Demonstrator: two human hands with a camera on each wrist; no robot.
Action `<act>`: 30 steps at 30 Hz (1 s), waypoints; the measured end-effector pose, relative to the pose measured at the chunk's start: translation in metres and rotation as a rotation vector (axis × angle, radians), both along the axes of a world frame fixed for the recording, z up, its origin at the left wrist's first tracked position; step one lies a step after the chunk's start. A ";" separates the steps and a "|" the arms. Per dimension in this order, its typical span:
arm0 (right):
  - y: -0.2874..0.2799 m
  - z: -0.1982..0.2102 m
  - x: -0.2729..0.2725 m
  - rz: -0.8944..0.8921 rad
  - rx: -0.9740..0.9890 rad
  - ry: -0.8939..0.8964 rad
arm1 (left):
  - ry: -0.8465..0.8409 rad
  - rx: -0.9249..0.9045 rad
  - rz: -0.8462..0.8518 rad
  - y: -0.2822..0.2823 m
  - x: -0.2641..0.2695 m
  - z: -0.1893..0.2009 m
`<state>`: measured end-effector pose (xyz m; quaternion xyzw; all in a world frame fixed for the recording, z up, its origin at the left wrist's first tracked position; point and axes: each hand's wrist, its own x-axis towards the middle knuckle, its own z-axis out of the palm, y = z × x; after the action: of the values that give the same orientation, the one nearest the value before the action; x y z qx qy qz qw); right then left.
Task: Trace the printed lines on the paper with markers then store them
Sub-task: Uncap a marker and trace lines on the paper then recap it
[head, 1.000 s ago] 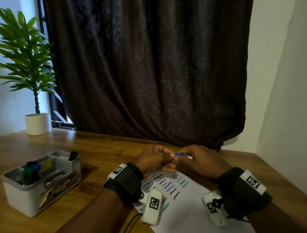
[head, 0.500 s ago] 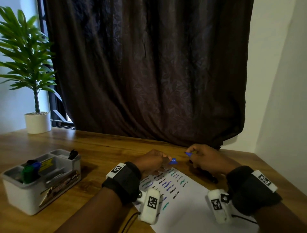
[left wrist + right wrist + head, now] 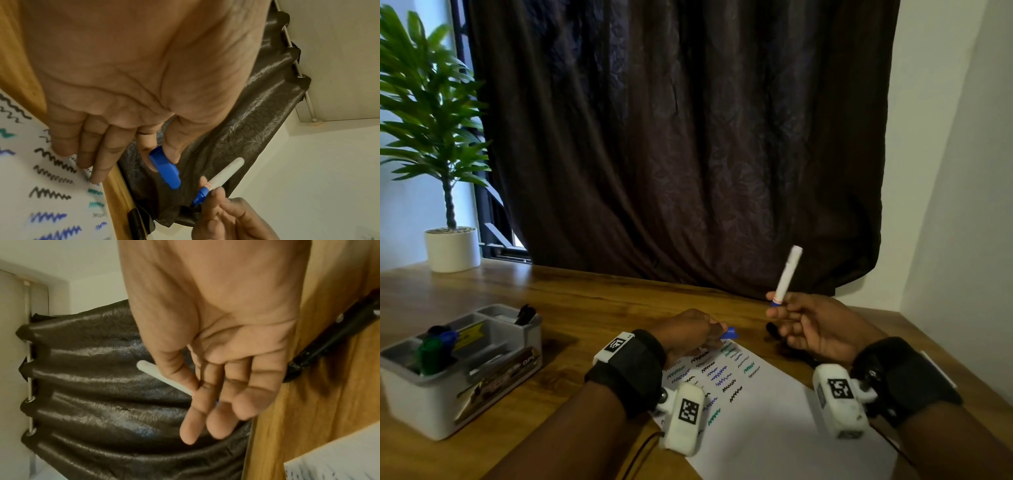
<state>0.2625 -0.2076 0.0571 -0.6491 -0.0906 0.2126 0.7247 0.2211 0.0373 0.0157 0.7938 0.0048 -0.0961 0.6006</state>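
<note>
A: Right hand (image 3: 822, 329)?
B: Fingers pinching uncapped blue marker (image 3: 786, 278), white barrel tilted up, above the table (image 3: 592, 301) past the paper (image 3: 774, 411)

A: Left hand (image 3: 688, 334)?
B: Thumb and forefinger pinch the blue cap (image 3: 164, 168); other fingers (image 3: 102, 162) straight, tips on the paper's far edge

A: Other markers?
B: In grey organizer (image 3: 431, 404), left; a black one (image 3: 774, 331) lies under the right hand

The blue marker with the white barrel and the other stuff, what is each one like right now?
Blue marker with white barrel: uncapped, tip down, pinched by right hand.
Blue plastic cap: off, pinched by left hand.
White paper sheet: flat on the table, some zigzags coloured.
Grey plastic organiser: holds capped markers.
Black marker: lying on the table.
</note>
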 end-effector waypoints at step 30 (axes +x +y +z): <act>0.005 -0.030 0.001 0.111 -0.518 -0.170 | 0.055 -0.026 0.007 0.001 -0.008 0.011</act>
<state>0.2639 -0.2028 0.0274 -0.8224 -0.1294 0.2129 0.5115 0.2132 0.0385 0.0271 0.7831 0.0227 -0.1157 0.6106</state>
